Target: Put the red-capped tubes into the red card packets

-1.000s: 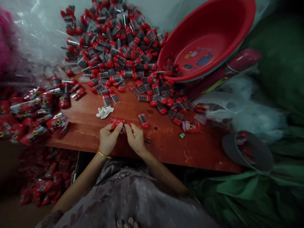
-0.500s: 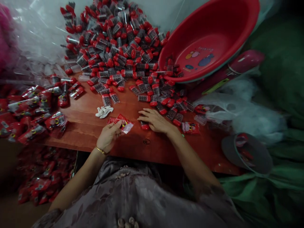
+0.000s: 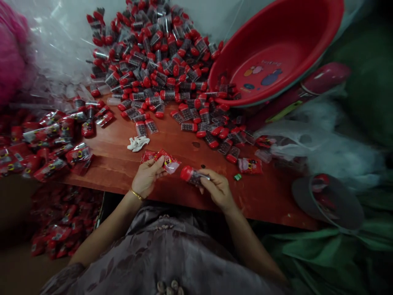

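Note:
My left hand (image 3: 147, 175) is closed on a red printed plastic packet (image 3: 169, 161), thumb on top. Another red packet or its edge (image 3: 147, 155) shows just behind the fingers. My right hand (image 3: 217, 187) grips a small clear bottle with a red cap (image 3: 190, 175) by its clear end; dark contents show through the wall. The cap points left, toward the packet, with a small gap between them. The bottle is tilted just above the front part of the table (image 3: 119, 172). A crumpled white glove-like piece (image 3: 138, 143) lies behind my left hand.
A large heap of red-capped bottles (image 3: 159, 69) covers the back. At its right leans a red basin (image 3: 276, 53). Filled red packets (image 3: 61, 143) pile up at the left. A grey bin (image 3: 325, 200), a green scrap (image 3: 237, 177) and a flat red packet (image 3: 250, 166) are on the right.
My right hand has picked the bottle up from the table and drawn it back toward me, its cap now facing left. My left hand still holds the packet. The view has shifted slightly.

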A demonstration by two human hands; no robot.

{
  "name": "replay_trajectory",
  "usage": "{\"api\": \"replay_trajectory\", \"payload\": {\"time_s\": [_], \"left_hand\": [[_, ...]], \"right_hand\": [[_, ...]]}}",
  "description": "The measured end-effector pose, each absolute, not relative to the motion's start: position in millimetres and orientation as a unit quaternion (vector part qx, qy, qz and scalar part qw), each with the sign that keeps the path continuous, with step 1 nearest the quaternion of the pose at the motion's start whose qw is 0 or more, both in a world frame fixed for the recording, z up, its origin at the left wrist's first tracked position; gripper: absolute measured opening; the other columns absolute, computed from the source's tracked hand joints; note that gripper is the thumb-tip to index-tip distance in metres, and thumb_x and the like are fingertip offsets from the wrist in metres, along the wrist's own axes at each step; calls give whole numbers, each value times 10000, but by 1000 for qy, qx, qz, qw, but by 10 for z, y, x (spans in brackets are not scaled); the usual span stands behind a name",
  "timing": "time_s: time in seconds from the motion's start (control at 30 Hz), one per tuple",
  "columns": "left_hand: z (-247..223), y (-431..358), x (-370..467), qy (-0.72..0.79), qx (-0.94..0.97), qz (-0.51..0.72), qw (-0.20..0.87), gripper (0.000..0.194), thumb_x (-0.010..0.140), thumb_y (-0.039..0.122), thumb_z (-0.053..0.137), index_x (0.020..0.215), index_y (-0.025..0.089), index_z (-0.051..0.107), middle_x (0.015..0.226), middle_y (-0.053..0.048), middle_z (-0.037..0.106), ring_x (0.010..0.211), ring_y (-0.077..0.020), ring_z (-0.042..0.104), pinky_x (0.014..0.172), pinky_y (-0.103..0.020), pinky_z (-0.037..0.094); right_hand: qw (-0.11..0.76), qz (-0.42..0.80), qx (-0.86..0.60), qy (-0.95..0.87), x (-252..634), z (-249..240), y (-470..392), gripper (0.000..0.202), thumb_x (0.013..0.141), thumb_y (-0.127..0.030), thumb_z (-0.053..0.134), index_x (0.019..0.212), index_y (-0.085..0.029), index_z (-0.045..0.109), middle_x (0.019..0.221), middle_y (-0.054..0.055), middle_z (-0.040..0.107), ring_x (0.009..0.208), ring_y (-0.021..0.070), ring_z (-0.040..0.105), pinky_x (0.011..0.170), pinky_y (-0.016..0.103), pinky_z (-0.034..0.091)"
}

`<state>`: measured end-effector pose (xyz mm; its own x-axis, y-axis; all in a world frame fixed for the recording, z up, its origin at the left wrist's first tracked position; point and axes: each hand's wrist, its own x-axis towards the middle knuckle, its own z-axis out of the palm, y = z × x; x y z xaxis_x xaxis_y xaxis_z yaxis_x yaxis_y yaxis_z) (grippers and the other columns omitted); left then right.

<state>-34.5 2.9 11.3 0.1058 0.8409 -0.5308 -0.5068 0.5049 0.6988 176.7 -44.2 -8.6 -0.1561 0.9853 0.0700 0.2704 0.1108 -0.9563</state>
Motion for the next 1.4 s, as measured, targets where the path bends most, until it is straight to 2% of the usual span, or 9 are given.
{"api": "replay_trajectory", "payload": {"time_s": [0.17,0.4,0.57,0.8,0.9,0.97,1.07,1.2,1.4], "left_hand": [[123,-41,-281,468,231,486,701,383,493,421,826,700,139,670,639,13,654,562,-89,571,580,-223,479],[154,-76,-322,499,385,503,591,318,605,455,751,647,145,693,618,13,633,595,-98,524,624,-227,437],[94,-102,-267,475,352,513,623,304,572,387,787,730,146,688,706,-2,669,637,-110,561,663,-241,465],[20,-106,-167,467,227,495,696,385,457,366,847,676,118,651,626,9,643,552,-76,543,597,-214,452],[24,-82,-124,474,185,517,688,407,425,392,852,626,126,619,517,50,571,456,-44,466,541,-201,426],[7,-79,-96,482,180,513,687,397,453,413,839,599,128,604,481,61,536,422,-36,424,515,-203,407],[-45,-102,-47,470,201,506,695,382,474,424,827,613,125,633,551,24,602,493,-62,499,559,-213,423],[-82,-126,-22,445,212,497,714,364,478,414,825,639,129,666,616,1,654,574,-91,560,613,-223,446],[-4,-68,-155,423,239,497,719,311,557,384,806,640,127,651,598,12,634,520,-68,525,554,-203,427]], "right_hand": [[411,544,-514,-521,1579,-27,-476,284,800,-438,544,817,-171,641,444,-57,487,360,73,422,392,194,339],[395,608,-518,-454,1497,-58,-402,303,758,-453,559,804,-163,637,394,-77,442,318,62,376,335,174,299],[433,547,-528,-485,1418,-44,-414,300,789,-449,543,854,-169,630,457,-65,478,368,66,415,373,182,338],[449,368,-559,-592,1241,-81,-475,227,865,-367,485,958,-197,603,582,-31,531,509,105,505,526,231,426],[461,324,-581,-587,1136,-113,-484,217,877,-354,467,970,-197,584,622,-17,555,555,119,534,568,244,440],[458,367,-573,-572,1095,-120,-474,228,889,-371,443,947,-194,574,580,-36,527,508,107,510,528,230,429],[447,425,-560,-553,1070,-124,-450,249,897,-395,426,911,-191,568,536,-55,491,453,91,472,469,208,403],[466,380,-588,-540,1033,-151,-413,228,868,-401,476,887,-197,576,658,-9,586,545,111,541,507,219,442],[494,530,-492,-482,1086,-145,-338,248,800,-420,569,924,-208,542,620,-46,592,439,83,528,488,224,472]]}}
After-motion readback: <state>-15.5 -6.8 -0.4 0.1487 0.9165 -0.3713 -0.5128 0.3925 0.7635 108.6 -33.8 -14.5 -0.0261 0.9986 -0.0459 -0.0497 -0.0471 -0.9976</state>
